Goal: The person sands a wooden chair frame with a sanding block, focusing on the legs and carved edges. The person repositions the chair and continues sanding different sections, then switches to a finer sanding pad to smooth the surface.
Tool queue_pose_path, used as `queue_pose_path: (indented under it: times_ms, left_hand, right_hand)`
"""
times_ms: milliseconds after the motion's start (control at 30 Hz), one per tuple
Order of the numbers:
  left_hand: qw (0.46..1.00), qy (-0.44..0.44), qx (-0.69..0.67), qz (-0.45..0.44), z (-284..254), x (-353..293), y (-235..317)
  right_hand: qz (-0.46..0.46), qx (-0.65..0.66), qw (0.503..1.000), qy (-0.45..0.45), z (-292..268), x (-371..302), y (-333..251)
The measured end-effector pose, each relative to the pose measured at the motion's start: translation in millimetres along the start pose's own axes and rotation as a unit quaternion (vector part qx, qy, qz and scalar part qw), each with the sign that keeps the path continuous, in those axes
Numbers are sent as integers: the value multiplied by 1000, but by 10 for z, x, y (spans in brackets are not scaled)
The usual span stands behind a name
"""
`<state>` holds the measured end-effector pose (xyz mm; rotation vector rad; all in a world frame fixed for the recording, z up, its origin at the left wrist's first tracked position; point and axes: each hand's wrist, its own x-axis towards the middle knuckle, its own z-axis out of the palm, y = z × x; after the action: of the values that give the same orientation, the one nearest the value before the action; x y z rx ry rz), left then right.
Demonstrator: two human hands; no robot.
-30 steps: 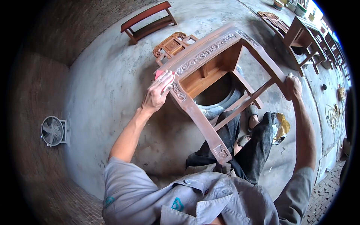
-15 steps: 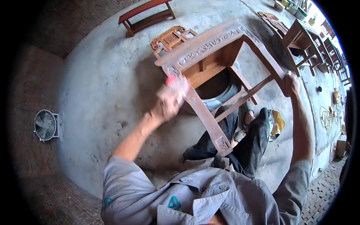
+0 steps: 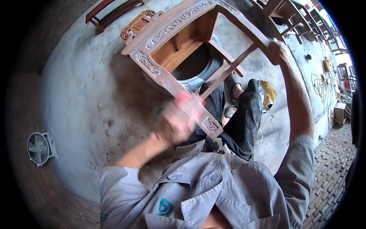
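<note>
A carved wooden furniture frame (image 3: 178, 57) lies tilted before me, its scrollwork apron at the far side and two legs reaching toward me. My left hand (image 3: 177, 121) is smeared by motion on the near left leg, just above its small carved end. Closed under those fingers is a pinkish-red pad (image 3: 183, 97), too blurred to make out fully. My right hand (image 3: 279, 50) wraps round the end of the right leg, holding the frame. Beneath the frame shows a dark round tyre (image 3: 206, 75), partly hidden by the wood.
A low wooden bench (image 3: 114, 16) and a carved wooden panel (image 3: 138, 26) stand beyond the frame. More wooden furniture (image 3: 284, 15) lines the right. A yellow bag (image 3: 268, 93) lies beside my leg, a fan (image 3: 38, 148) at far left, and a coiled hose (image 3: 321, 84) at right.
My left hand has slid with the pad down the left leg, from near the apron toward the leg's end. My right hand keeps its hold. The whole view has shifted.
</note>
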<state>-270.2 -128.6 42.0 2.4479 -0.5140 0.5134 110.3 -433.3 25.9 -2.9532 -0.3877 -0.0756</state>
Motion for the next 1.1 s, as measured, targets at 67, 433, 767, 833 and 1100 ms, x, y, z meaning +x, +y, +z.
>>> queue_pose_path:
  times_ms: [67,433,767,833,1100]
  left_hand:
    - [999,-28,2,40,49,8,116]
    - [996,18,79,26,-98,-6,-416]
    - [978,78,170,-94,-412,52,-808]
    - [974,69,187,-110,-378,126,-781]
    - [995,-50,90,18,-203,93,-478]
  right_hand:
    - [63,43,997,3,158,169,302]
    - [-81,-119,990,11,212,159,189]
    - [70,103,992,-13,282,309,313]
    - [27,48,998,-8,260,177,326]
    - [52,76,996,-12,220,157,292]
